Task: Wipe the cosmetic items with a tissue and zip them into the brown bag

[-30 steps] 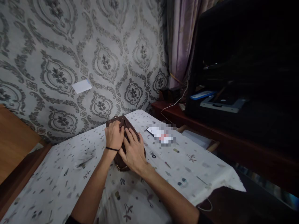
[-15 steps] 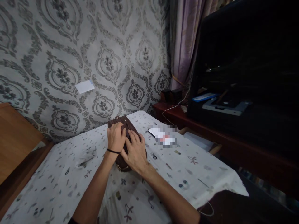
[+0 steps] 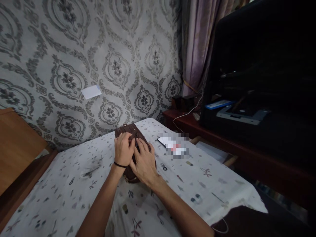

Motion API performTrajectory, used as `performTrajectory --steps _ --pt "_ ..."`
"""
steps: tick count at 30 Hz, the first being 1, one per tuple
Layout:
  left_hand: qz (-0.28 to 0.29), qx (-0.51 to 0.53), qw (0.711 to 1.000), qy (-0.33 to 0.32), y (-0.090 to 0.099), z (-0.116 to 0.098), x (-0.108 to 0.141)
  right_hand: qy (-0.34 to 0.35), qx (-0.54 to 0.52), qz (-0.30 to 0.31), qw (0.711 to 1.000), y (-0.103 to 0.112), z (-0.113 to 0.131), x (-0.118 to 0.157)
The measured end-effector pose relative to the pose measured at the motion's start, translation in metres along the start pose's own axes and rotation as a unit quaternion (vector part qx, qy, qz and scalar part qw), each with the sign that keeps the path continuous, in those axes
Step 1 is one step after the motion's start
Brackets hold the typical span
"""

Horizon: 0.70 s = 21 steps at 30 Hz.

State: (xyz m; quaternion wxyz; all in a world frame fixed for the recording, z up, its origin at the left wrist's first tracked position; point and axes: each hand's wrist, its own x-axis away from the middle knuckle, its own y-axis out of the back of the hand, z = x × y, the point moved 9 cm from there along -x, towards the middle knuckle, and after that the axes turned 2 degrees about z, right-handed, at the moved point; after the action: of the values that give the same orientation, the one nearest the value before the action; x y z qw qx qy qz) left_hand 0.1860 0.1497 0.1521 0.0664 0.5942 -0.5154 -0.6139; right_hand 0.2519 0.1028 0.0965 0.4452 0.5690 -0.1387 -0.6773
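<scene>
A dark brown leather-like bag (image 3: 140, 131) with small metal fittings lies on the patterned tablecloth, partly covered by my two hands. My left hand (image 3: 122, 150), with a black band at the wrist, rests on the bag's left side. Its fingers are curled round a short brown strap (image 3: 133, 134) on top; the exact grip is partly hidden. My right hand (image 3: 145, 163) presses on the bag's right side, palm down with fingers spread. The thumb of that hand reaches towards the left hand.
A phone (image 3: 161, 141), partly pixelated, lies right of the bag on the white tablecloth (image 3: 81, 204). Behind stands a patterned wall with a paper (image 3: 91, 92) on it. A dark television (image 3: 259, 65) and an open drawer (image 3: 212, 152) are at the right.
The view has shifted slightly, so everything sits a little further right. Both hands stay on the bag in nearly the same pose.
</scene>
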Motion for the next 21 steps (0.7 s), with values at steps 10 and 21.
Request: performTrajectory --steps 10,21 --pt "-0.018 0.021 1.000 -0.007 0.002 0.001 0.008 0.011 0.003 -0.005 1.000 0.000 0.001 0.000" --pt "-0.012 0.070 0.997 0.010 0.017 0.026 -0.032 -0.001 -0.019 -0.012 1.000 0.003 0.001 0.000"
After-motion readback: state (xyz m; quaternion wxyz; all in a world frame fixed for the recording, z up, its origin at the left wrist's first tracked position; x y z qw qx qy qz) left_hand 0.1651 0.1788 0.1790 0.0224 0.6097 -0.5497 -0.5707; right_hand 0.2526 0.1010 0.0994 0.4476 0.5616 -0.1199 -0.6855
